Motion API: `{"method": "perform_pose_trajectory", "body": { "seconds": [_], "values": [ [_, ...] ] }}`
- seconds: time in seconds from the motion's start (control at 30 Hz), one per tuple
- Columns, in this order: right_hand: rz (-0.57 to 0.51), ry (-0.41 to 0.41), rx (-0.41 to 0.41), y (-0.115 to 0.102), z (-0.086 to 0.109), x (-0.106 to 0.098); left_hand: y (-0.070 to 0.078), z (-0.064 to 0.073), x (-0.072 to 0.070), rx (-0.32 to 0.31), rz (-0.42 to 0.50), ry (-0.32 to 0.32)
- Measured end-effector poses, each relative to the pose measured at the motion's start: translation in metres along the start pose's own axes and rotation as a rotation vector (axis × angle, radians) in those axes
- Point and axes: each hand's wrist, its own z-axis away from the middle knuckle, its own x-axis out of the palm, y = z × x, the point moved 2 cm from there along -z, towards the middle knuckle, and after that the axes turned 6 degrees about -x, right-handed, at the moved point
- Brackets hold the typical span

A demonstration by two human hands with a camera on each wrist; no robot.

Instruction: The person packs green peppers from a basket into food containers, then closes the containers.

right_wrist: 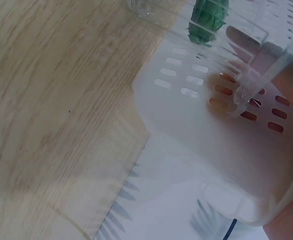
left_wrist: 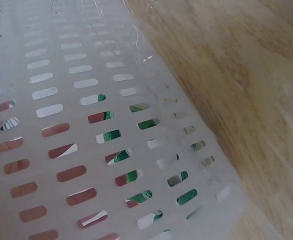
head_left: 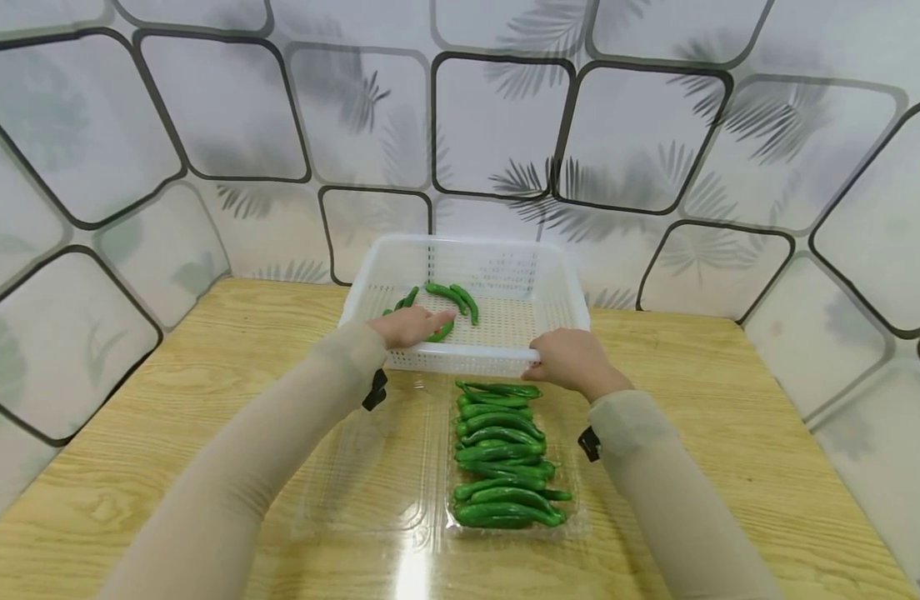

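A white perforated plastic basket stands at the back of the table with several green chili peppers in it. My left hand reaches over its front rim, beside a green pepper; the fingertips are partly hidden. Through the basket's slots, the left wrist view shows fingers close to green peppers. At the front right corner, my right hand grips the basket's rim, thumb outside. Nearer to me, a clear plastic clamshell box lies unfolded, its right half filled with stacked green peppers.
The clamshell's transparent left half lies flat on the wooden table. Right behind the basket rises a patterned white backdrop, which also closes off both sides.
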Motion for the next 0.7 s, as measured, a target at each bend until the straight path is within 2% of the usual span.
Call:
{"method": "perform_pose_trajectory", "body": {
  "seconds": [0.3, 0.7],
  "values": [
    [-0.007, -0.003, 0.003, -0.002, 0.002, -0.0022, -0.0032, -0.0058, 0.0008, -0.074, 0.002, -0.056],
    [0.013, 0.014, 0.0, -0.0036, 0.0024, -0.0029, -0.0044, -0.01, 0.0008, -0.066, -0.035, -0.058]
  ]
}}
